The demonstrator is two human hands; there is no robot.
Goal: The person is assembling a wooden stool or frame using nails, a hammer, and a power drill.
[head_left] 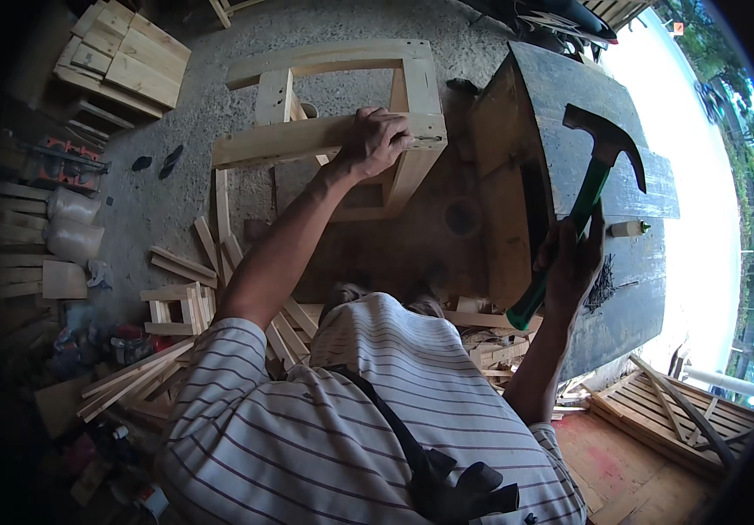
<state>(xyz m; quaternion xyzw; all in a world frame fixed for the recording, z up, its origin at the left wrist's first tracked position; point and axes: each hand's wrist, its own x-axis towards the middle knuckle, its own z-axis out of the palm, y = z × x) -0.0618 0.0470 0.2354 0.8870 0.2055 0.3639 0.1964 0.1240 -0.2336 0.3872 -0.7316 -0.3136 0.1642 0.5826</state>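
Note:
My left hand (377, 140) is closed over the near top rail of a pale wooden frame (281, 142), towards the rail's right end. The frame is built of thick planks with open gaps between them, and a second rail runs along its far side. Over at the right, my right hand (572, 262) grips a claw hammer (593, 185) by its green handle. The dark metal head points up and away from me, its claw curving to the right. Below that hand, a heap of nails (602, 287) lies on a dark-topped wooden bench (617, 328).
A small bottle (629, 228) rests on the bench. Loose wood strips (285, 337) lie around my feet, with a small wooden piece (176, 311) at left. Stacked boards (136, 57) stand at the far left. A slatted panel (657, 407) leans at the lower right. A motorcycle (561, 19) is parked behind.

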